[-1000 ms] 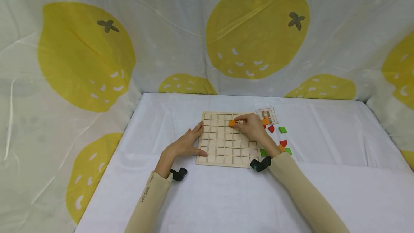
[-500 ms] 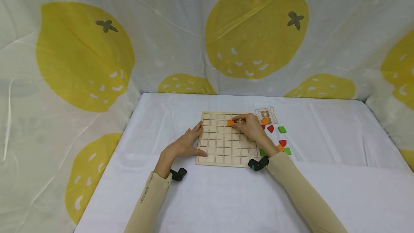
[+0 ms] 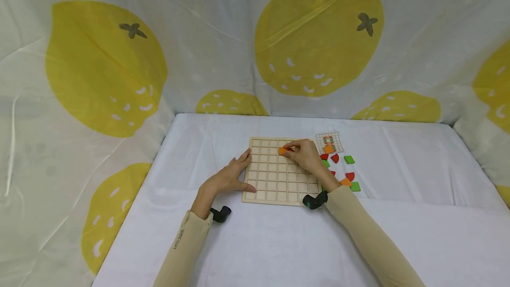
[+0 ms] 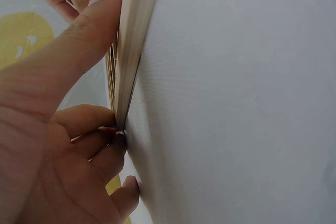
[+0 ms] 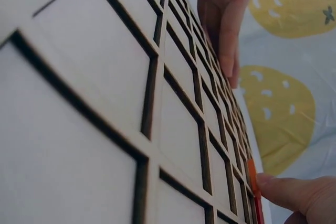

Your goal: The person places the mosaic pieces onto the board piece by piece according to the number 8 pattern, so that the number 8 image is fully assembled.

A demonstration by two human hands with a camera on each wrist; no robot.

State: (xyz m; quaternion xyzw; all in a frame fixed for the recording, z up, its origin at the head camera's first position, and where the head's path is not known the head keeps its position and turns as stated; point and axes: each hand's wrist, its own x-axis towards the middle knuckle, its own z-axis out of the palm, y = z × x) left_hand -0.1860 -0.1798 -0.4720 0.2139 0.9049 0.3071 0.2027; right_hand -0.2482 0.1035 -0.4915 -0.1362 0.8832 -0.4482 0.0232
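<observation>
the head view shows a wooden grid board (image 3: 272,185) lying flat on a white cloth (image 3: 255,242). the left hand (image 3: 229,177) lies with fingers and thumb spread wide along the board's left edge, gripping nothing in that view. the left wrist view adds the side of the frame: the thumb rests against it, other fingertips touch its edge, and one finger reaches past, over the cloth.

the right hand (image 3: 307,154) has index finger and thumb nearly closed, pinching an orange square (image 3: 282,151) by its right side. the square is at the second row from the far edge, fourth column from the left. a red piece (image 3: 291,149) shows just beside it, mostly hidden under the fingers. the right wrist view gives one fingertip on the orange square, with the red piece next to it and deep dark slots in the grid; whether the square is fully seated cannot be told.

only the head view shows the pattern card (image 3: 322,139), a loose orange tile (image 3: 328,149) overlapping it, and red, green and orange pieces right of the board.
</observation>
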